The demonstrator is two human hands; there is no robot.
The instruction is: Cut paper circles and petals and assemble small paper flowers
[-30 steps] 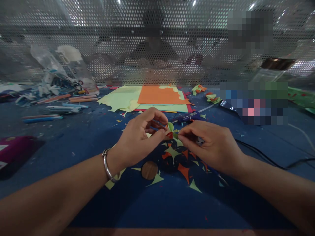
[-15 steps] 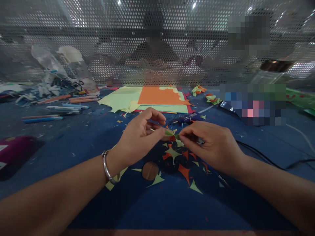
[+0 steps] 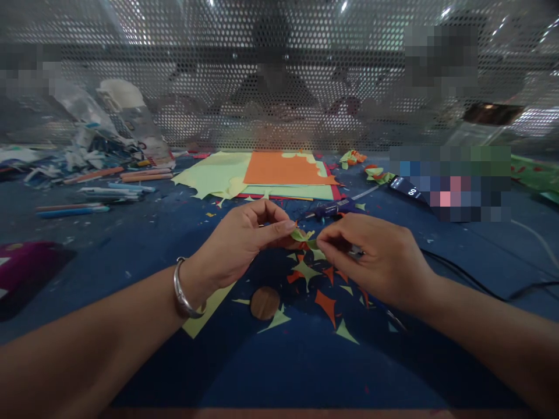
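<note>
Both my hands meet over the middle of the blue table (image 3: 144,250), pinching a small folded paper piece (image 3: 304,237) of green and orange. My left hand (image 3: 244,241), with a metal bangle on the wrist, pinches its left end between thumb and fingers. My right hand (image 3: 375,256) pinches the right end; a small dark thing shows between its fingers, too hidden to name. Below the hands lie green and orange paper scraps (image 3: 325,291) and a round wooden disc (image 3: 264,302).
Sheets of orange paper (image 3: 283,169) and pale green paper (image 3: 213,174) lie at the back centre. Pens and pencils (image 3: 109,189) lie at the left, near crumpled plastic. A purple tool (image 3: 332,209) sits behind my hands. A black cable (image 3: 471,273) runs right. A perforated metal screen (image 3: 279,75) closes the back.
My left hand's raised fingers have folded down onto the paper piece, and the wrist turned slightly. The paper piece now lies flatter between both pinches. The right hand has hardly moved.
</note>
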